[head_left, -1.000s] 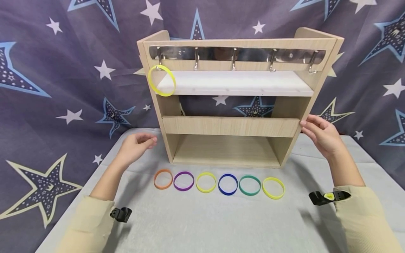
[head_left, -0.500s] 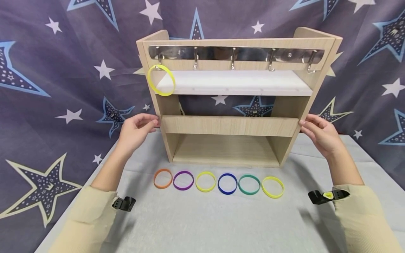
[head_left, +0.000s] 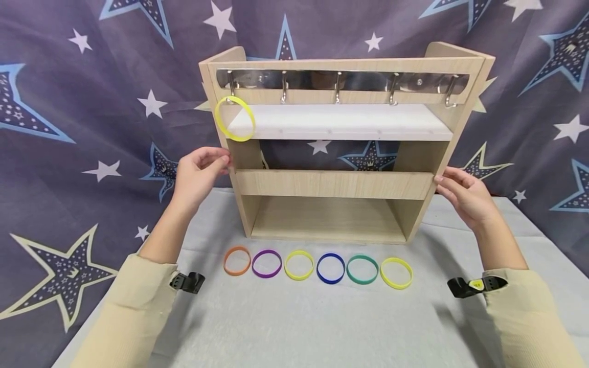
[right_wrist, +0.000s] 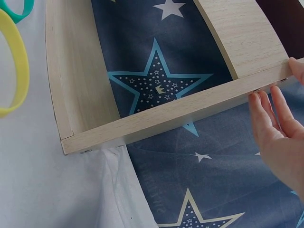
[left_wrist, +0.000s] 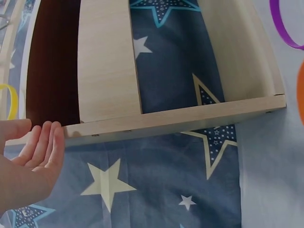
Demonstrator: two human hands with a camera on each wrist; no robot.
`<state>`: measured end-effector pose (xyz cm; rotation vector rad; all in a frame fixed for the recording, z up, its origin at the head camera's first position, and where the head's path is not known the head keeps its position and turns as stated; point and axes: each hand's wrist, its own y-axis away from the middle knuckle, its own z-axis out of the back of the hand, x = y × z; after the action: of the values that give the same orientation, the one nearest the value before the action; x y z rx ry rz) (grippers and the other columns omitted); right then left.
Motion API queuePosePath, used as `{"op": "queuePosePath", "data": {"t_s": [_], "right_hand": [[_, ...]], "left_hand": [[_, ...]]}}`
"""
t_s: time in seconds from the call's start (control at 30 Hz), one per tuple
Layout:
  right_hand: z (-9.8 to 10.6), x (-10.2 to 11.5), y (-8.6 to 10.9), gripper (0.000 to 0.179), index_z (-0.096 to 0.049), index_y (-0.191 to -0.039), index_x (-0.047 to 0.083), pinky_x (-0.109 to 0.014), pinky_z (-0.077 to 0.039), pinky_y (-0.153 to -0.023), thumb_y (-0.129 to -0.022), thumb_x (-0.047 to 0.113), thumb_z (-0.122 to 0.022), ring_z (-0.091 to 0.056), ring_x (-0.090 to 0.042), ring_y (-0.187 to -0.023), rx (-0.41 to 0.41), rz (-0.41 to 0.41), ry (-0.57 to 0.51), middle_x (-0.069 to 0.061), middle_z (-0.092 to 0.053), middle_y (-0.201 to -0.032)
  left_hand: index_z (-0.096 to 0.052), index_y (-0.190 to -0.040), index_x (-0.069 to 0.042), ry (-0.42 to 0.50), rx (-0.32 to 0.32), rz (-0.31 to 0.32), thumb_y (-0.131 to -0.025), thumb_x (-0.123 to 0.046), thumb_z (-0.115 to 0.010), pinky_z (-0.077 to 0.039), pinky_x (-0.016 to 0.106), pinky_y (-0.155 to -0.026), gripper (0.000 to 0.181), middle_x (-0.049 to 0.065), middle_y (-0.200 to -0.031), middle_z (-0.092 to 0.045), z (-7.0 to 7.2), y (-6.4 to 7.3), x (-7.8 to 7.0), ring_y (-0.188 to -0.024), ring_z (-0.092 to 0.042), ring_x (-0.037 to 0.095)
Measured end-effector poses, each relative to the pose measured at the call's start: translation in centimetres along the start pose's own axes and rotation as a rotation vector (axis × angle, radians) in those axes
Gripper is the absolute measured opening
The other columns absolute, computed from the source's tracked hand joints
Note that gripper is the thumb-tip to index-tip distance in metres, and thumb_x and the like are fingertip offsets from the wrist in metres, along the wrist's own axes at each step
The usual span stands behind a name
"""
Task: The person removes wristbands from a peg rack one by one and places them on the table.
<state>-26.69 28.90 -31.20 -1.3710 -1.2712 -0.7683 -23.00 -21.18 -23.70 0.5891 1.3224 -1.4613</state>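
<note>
In the head view a light wooden shelf unit (head_left: 336, 184) stands upright with a metal hook rail (head_left: 324, 81) across its top. From the leftmost hook hangs a yellow ring band (head_left: 250, 134). My left hand (head_left: 198, 174) is at the unit's left side panel, below that band. Its fingertips (left_wrist: 57, 130) touch the panel's outer edge in the left wrist view. On the opposite side my right hand (head_left: 469, 197) touches the right panel, level with the middle crossbar (head_left: 336, 185). The right wrist view shows its fingers (right_wrist: 259, 111) extended along the outer side, thumb at the front edge.
A row of bands lies on the grey cloth (head_left: 317, 327) before the unit: orange (head_left: 225, 265), purple (head_left: 254, 268), yellow (head_left: 287, 266), blue (head_left: 319, 271), green (head_left: 348, 271) and yellow (head_left: 383, 273). A star-patterned curtain (head_left: 115, 46) hangs behind.
My left hand has risen from beside the unit's lower left to its left side panel, then slid further up along it. The right hand has stayed at the right panel.
</note>
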Motion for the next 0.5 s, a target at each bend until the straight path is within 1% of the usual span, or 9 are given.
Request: {"op": "queuePosePath", "data": {"t_s": [0.13, 0.27, 0.4, 0.5], "right_hand": [[0.0, 0.0, 0.0, 0.023, -0.069, -0.102, 0.016, -0.008, -0.055, -0.083, -0.093, -0.001, -0.056, -0.066, -0.001, -0.092, 0.003, 0.000, 0.000, 0.008, -0.069, -0.097], [0.0, 0.0, 0.1, 0.024, -0.069, -0.102, 0.016, -0.008, -0.055, -0.083, -0.093, -0.001, -0.056, -0.066, -0.001, -0.091, 0.004, -0.004, 0.003, 0.008, -0.069, -0.097], [0.1, 0.0, 0.1, 0.023, -0.069, -0.102, 0.017, -0.008, -0.055, -0.083, -0.094, 0.000, -0.056, -0.066, -0.001, -0.091, 0.001, -0.005, 0.015, 0.009, -0.069, -0.097], [0.1, 0.0, 0.1, 0.022, -0.068, -0.103, 0.017, -0.008, -0.055, -0.083, -0.094, 0.001, -0.056, -0.066, 0.000, -0.091, 0.000, -0.005, 0.018, 0.009, -0.068, -0.097]], "left_hand": [[-0.063, -0.104, 0.004, 0.039, -0.045, 0.001, -0.094, -0.009, -0.060, -0.058, 0.009, -0.071, 0.017, -0.025, -0.073, -0.065, -0.2, -0.3, -0.5, -0.073, -0.065, -0.005], [-0.064, -0.096, -0.006, 0.110, -0.090, 0.002, -0.093, -0.006, -0.060, -0.057, 0.009, -0.069, 0.005, -0.021, -0.073, -0.066, -0.4, -0.6, -1.0, -0.072, -0.065, -0.003], [-0.064, -0.091, -0.009, 0.214, -0.122, -0.014, -0.091, -0.002, -0.060, -0.058, 0.010, -0.068, 0.008, -0.016, -0.074, -0.069, -0.4, -0.9, -1.6, -0.071, -0.067, -0.001], [-0.064, -0.090, -0.009, 0.277, -0.131, -0.035, -0.091, -0.001, -0.061, -0.059, 0.011, -0.069, 0.009, -0.014, -0.074, -0.070, -0.4, -1.1, -1.9, -0.071, -0.068, 0.001]]}}
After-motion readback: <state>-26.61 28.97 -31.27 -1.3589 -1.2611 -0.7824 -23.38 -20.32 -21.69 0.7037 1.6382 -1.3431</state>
